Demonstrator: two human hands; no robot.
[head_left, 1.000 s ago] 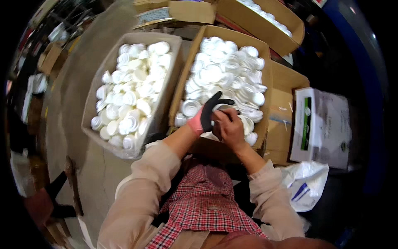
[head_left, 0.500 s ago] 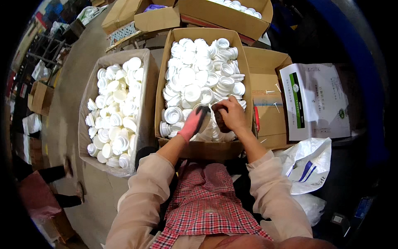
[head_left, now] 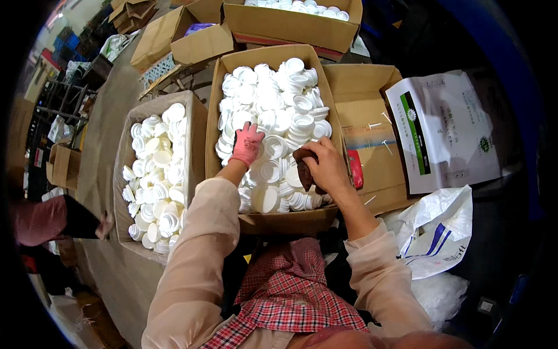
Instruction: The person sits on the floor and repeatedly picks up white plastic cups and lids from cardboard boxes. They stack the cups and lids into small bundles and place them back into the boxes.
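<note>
My left hand [head_left: 248, 145], in a pink glove with dark fingertips, reaches into the middle cardboard box [head_left: 213, 110], its fingers apart over a heap of round white plastic lids [head_left: 268, 99]. I see no lid lifted in it. Over the right side of the same box, my bare right hand [head_left: 327, 167] is closed on a crumpled dark brown cloth [head_left: 304, 170]. The cloth hangs just above the lids and partly hides them. Some lids lie face up with their rings showing; others stand on edge.
Left of the box stands a lined bin [head_left: 122, 215] of white and cream lids. To the right, an open carton [head_left: 372, 200] holds a red object [head_left: 354, 168] and several white pegs [head_left: 387, 147]. A white sack [head_left: 436, 232] lies nearer. Another person's arm [head_left: 84, 218] shows far left.
My left hand has moved away from the cloth, to the left, and now rests among the lids. The right hand keeps the cloth. The head view has shifted slightly.
</note>
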